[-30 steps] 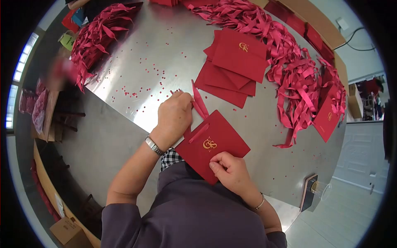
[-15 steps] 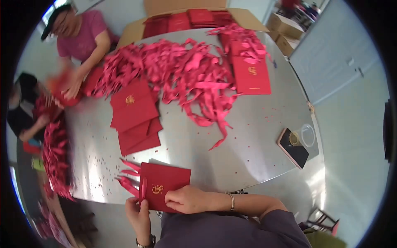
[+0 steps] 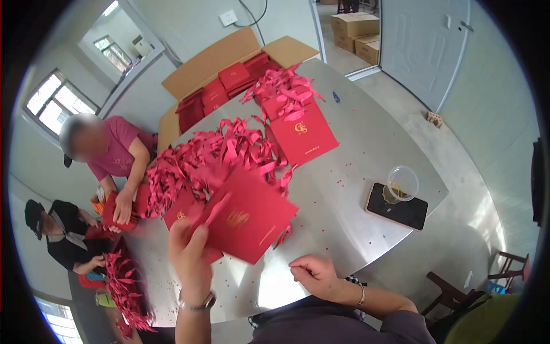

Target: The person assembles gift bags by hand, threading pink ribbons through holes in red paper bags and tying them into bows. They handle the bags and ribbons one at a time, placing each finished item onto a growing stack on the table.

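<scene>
A flat red gift bag with gold lettering and a ribbon along one edge is raised over the table, tilted. My left hand grips it by its left edge, fingers closed. Low over the table's front edge, my right hand is curled closed, apart from the bag; nothing shows in its fingers. Behind the raised bag, a stack of red bags is mostly hidden. A heap of pink-red ribbons lies past it. Another red bag lies farther right, with ribbons heaped at its far end.
A phone lies at the right with a clear plastic cup on it. An open cardboard box of red bags stands at the far edge. Two people work at the left, one with a hand on red items. Small red bits dot the table.
My left hand has lifted the red bag up and away from my body, over the table. My right hand has let go of it and moved right. The view has turned and tilted up.
</scene>
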Demonstrator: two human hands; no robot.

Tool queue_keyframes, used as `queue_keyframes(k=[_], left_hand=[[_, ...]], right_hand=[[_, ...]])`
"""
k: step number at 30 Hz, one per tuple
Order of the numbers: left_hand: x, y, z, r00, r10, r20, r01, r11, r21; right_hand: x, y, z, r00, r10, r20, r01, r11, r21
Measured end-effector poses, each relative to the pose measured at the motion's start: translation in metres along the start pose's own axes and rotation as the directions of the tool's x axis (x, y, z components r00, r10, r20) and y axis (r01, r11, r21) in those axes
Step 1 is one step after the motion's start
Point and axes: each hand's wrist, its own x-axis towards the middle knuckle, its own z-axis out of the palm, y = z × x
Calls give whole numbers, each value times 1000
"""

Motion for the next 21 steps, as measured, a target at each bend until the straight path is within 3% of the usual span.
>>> queue_keyframes(k=[2,7,9,11,12,13,15,18,19,21], left_hand=[[46,-21,43,977,171,128,-178,983,41],[121,-60,160,974,106,199,-57,970,-237],[146,-79,193,975,88,206,-50,982,-183],[179,-111,209,966,149,213,-156,988,15],[206,-143,209,922,336,194,-375,901,220],[204,-141,204,924,334,186,-370,903,218],[195,-138,195,948,307,88,-306,793,527],[172,-126,162,928,339,154,-372,836,403],[165,-122,143,899,395,190,-439,797,415],[143,-109,95,791,586,177,-586,639,498]], right_hand=[[-4,13,-3,1000,22,-20,-22,1000,13],[0,17,-9,985,162,55,-161,987,-27],[1,15,-8,980,185,70,-182,982,-48],[4,20,-4,985,153,80,-140,979,-144],[5,12,-4,985,156,69,-144,978,-153],[5,11,-3,984,159,75,-146,976,-159],[6,9,-5,981,188,53,-178,971,-160],[7,12,-4,972,232,42,-225,966,-130],[7,11,-4,968,244,57,-234,963,-135],[10,9,-3,987,143,77,-113,944,-311]])
